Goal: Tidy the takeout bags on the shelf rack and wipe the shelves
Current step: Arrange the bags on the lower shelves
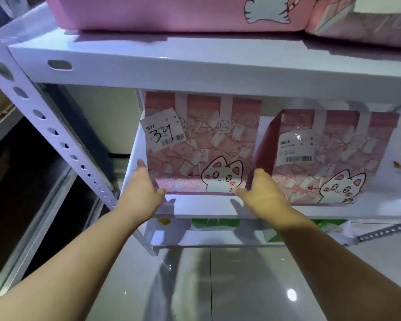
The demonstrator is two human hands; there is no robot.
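Two pink takeout bags with a white cat print stand side by side on the middle shelf (202, 207) of a white rack. The left bag (202, 140) carries a label marked 34. My left hand (144, 188) lies flat along its left side, fingers straight, thumb touching the front bottom corner. My right hand (264, 193) reaches into the gap between the two bags, pressing the left bag's right side with its thumb at the front bottom edge. The right bag (333, 158) stands untouched.
Another pink bag (171, 12) lies on the upper shelf (195, 66). A perforated white post (56, 135) runs down the left. Green packaging (213, 224) shows on the shelf below. An orange smear (397, 165) marks the white panel at right. Glossy floor tiles lie beneath.
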